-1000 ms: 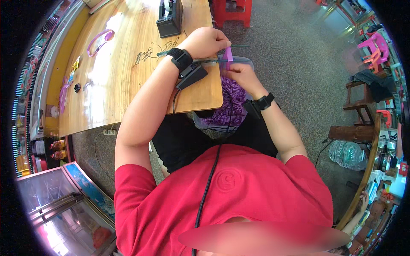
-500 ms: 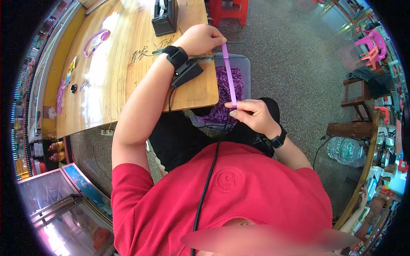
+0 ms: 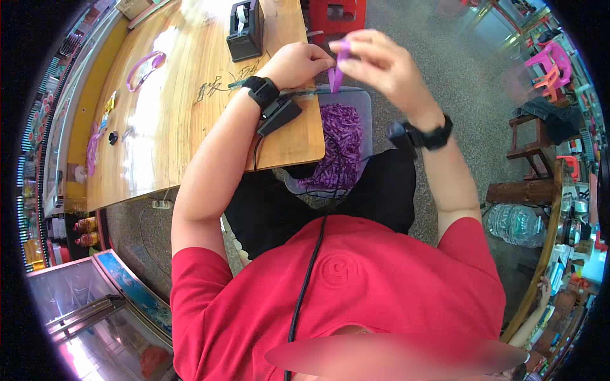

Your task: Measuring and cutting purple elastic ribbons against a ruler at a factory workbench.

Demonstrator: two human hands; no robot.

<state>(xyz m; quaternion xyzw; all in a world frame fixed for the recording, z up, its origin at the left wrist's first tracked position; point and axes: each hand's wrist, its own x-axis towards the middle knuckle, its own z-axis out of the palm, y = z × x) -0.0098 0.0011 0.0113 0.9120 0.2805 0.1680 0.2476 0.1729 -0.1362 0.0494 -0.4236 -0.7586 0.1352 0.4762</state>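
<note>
Over the right edge of the wooden table, my left hand (image 3: 302, 66) pinches a narrow purple ribbon strip (image 3: 335, 81) at its fingertips. My right hand (image 3: 386, 68), slightly blurred, has its thumb and fingers closed on the same strip just to the right. Between the two hands the ribbon hangs in a short fold. A thin dark green rod (image 3: 308, 93) lies across the table edge below my left hand. Under it, a clear plastic bin (image 3: 366, 114) stands between my knees, filled with many purple strips (image 3: 340, 136).
The wooden table (image 3: 210, 136) carries a black tape dispenser (image 3: 246, 35), a purple ribbon loop (image 3: 135, 71) and a small black object (image 3: 113, 137). A red stool (image 3: 338, 16) stands beyond the table's right edge. Farther right are a wooden stool (image 3: 530, 149) and a large clear bottle (image 3: 516, 225).
My right hand has swung up and away from my body, bringing its end of the ribbon beside my left hand. The strip, stretched straight before, is now folded. My left hand stays nearly in place.
</note>
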